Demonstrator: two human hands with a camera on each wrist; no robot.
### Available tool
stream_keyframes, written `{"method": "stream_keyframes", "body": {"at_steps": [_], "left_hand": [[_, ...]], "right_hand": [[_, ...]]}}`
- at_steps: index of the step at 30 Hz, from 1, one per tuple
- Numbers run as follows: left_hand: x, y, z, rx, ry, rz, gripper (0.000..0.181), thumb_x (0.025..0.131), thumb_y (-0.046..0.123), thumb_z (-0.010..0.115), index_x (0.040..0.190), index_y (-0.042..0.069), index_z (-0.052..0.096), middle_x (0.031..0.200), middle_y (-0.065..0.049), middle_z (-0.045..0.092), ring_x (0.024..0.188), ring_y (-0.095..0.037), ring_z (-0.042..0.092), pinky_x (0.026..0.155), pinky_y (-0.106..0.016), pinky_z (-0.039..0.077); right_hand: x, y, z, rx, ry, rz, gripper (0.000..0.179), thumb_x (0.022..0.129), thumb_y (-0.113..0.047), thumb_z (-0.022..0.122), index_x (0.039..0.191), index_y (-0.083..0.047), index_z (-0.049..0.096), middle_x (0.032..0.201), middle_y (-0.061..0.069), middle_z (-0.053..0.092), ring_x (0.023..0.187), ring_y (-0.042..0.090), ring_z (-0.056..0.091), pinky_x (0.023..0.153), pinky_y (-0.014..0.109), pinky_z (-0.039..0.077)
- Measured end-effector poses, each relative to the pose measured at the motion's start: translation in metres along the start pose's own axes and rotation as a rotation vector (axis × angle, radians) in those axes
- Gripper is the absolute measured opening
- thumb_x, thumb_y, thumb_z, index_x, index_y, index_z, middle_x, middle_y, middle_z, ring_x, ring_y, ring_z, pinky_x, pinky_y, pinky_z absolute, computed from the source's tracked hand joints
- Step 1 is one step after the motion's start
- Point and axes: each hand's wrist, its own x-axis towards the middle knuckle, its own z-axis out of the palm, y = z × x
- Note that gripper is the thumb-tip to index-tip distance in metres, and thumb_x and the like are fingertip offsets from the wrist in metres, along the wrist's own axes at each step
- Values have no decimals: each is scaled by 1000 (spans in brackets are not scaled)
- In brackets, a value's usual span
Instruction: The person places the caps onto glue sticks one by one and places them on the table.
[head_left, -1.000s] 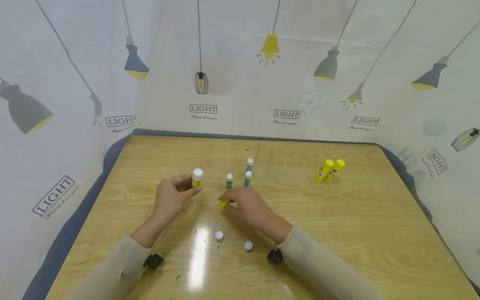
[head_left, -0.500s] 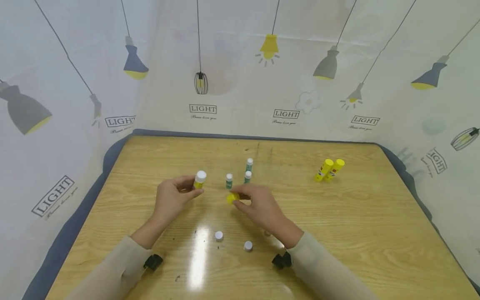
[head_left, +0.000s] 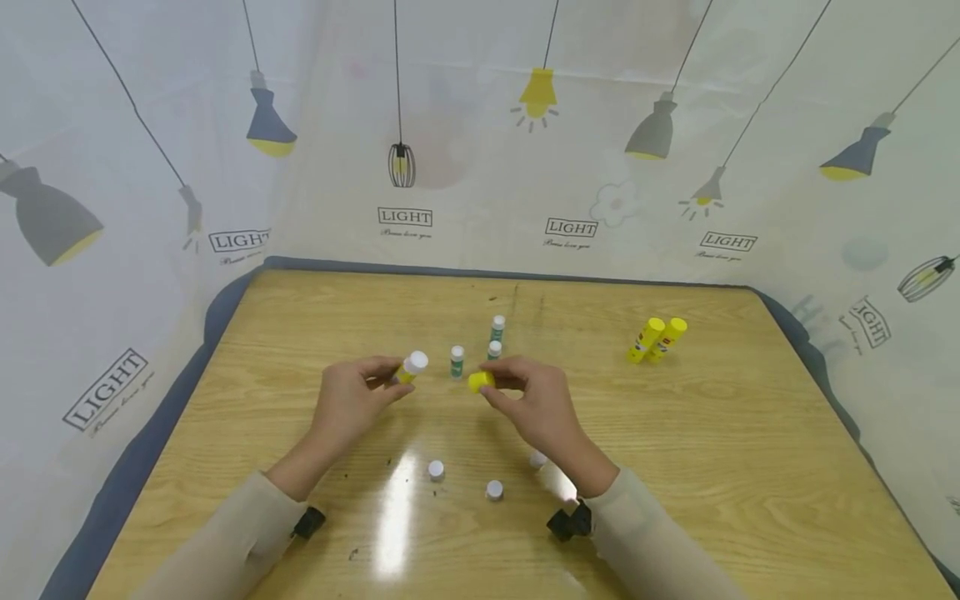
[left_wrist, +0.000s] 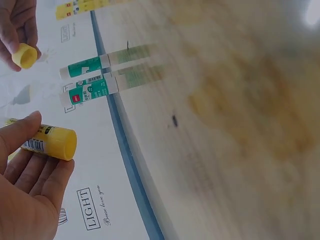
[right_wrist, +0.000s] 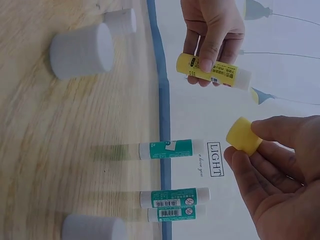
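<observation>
- Yellow glue stick [head_left: 408,368]: held in left hand [head_left: 352,404], above the table [head_left: 712,467], left of centre; tilted, white end up and to the right.
- Left hand: thumb on near side of the barrel, fingers behind it; grip narrow, closed round the tube.
- Right hand [head_left: 540,404]: just right of centre, thumb and fingers pinching yellow cap [head_left: 481,382]; grip narrow, cap only.
- Hands face each other; cap and tube apart, gap between them.
- Both forearms come in from the near edge, beige sleeves [head_left: 645,529] ending short of the wrists.
- Tube contents: white end shows; glue or collar, cannot tell. Inside of cap not readable.
- Three green glue sticks [head_left: 457,363] upright, white-topped, beyond the hands: one left, two right, one behind the other.
- Three white caps [head_left: 494,490] on the near table; rightmost partly hidden by right wrist.
- Two yellow-capped glue sticks [head_left: 647,340] stand side by side, far right.
</observation>
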Motion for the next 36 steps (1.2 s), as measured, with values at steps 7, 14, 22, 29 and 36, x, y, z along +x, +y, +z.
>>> {"method": "stream_keyframes", "body": {"at_steps": [7,14,22,29,36], "left_hand": [[-1,5,2,114,1,127,36,81,15,86,114,4,76,106,-12,77,98,-27,75,85,-38,63],[-2,11,3,311,16,284,36,83,21,84,114,5,75,102,-8,77,86,-21,74,75,-37,63],[-4,14,5,400,39,458,37,81,21,85,114,6,74,104,-9,76,78,-14,72,69,-27,63],[-5,20,5,461,61,593,39,78,13,88,113,2,74,104,-9,75,87,-19,72,73,-25,62],[-5,25,4,557,85,689,34,81,10,86,112,0,75,102,-10,74,92,-21,71,80,-29,62]], "right_hand": [[-1,2,-1,131,-6,62,24,90,-9,79,114,-9,75,110,1,75,98,13,73,84,23,61],[-2,5,-1,255,11,121,25,90,-7,78,114,-4,74,110,5,75,98,18,73,83,26,62],[-3,8,-1,360,14,188,26,88,-5,78,114,-4,74,113,11,74,100,22,72,83,28,62],[-3,6,-2,404,10,211,25,89,-8,78,114,-4,73,113,12,73,102,23,71,86,28,62],[-3,3,-2,410,25,225,25,90,-10,78,114,-5,74,114,12,73,103,24,71,86,29,62]]}}
